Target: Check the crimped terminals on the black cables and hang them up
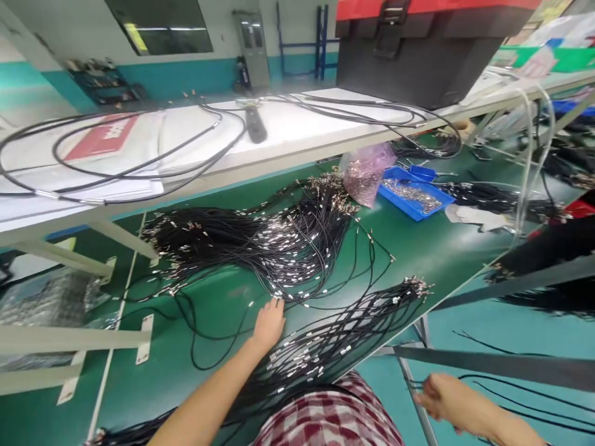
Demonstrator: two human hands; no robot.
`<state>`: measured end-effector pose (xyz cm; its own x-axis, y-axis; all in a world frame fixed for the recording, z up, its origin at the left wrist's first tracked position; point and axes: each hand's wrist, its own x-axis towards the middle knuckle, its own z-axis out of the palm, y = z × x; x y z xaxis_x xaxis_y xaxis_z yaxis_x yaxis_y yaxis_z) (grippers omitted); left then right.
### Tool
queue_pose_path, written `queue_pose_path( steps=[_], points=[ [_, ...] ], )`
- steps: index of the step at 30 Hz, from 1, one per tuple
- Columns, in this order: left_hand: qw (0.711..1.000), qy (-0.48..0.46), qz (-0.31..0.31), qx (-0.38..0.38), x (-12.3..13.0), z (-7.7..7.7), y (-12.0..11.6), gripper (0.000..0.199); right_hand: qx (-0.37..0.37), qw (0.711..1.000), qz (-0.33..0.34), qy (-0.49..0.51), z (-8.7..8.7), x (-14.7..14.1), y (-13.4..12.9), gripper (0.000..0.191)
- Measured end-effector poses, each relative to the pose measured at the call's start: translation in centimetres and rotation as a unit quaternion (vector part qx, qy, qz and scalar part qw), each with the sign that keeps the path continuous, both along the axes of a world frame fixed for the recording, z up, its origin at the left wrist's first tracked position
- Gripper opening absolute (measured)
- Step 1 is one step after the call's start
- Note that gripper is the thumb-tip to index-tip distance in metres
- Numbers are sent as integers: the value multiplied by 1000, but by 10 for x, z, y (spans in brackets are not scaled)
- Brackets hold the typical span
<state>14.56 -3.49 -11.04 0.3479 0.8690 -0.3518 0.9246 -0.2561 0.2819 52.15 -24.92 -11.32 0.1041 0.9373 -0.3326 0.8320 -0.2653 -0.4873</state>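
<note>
My left hand (270,322) rests at the near edge of a large pile of black cables (288,235) with silver and white fittings, on the green table. Its fingertips touch cables there; whether they pinch one is too small to tell. A second bundle of black cables (344,328) lies between that pile and my body. My right hand (449,399) is out to the right, beyond the table edge, fingers curled round thin black cables (530,387) that trail off to the right.
A blue tray (416,214) of small metal parts and a pink bag (365,173) stand behind the cables. Above is a white shelf (297,133) with coiled cables and a black toolbox (409,62). Grey metal bars (488,361) cross at right. Another person's hand (538,62) is at far upper right.
</note>
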Motion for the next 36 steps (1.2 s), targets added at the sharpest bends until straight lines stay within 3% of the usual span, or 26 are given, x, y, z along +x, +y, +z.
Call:
queue_pose_path(
  steps=[3,6,8,11,13,16,20,23,26,28,31,33,36],
  points=[
    [1000,15,7,3,-10,-13,-2,33,-37,994,56,89,8,-40,42,17],
    [1000,1,5,-14,-2,-15,-4,24,-58,979,69,185,8,-83,75,9],
    [999,-29,2,-21,2,-7,-5,19,-78,958,56,269,5,-111,95,16],
    [995,-90,-15,-33,-6,22,-14,18,-96,904,-12,416,1,-142,130,38],
    [990,-120,-35,-56,-22,45,-27,23,-71,856,-90,504,2,-145,159,49],
    [985,-127,-55,-102,-57,70,-55,19,16,778,-212,591,9,-125,204,45],
    [987,-88,-30,-133,-101,73,-86,17,101,697,-288,649,35,-101,237,30],
    [988,-75,3,-133,-107,75,-88,14,91,675,-240,692,68,-127,226,26],
    [976,-175,77,-105,-82,105,-74,14,10,674,-133,726,103,-177,192,31],
    [929,-337,140,-66,-57,137,-61,24,-54,666,-56,741,122,-206,167,31],
    [823,-526,208,-43,-27,178,-48,31,-96,680,38,726,138,-229,141,30],
    [782,-572,244,-41,-18,192,-47,28,-85,711,67,694,143,-234,132,28],
    [758,-589,274,-61,-16,196,-54,30,-69,740,74,665,146,-235,124,25]
  ],
)
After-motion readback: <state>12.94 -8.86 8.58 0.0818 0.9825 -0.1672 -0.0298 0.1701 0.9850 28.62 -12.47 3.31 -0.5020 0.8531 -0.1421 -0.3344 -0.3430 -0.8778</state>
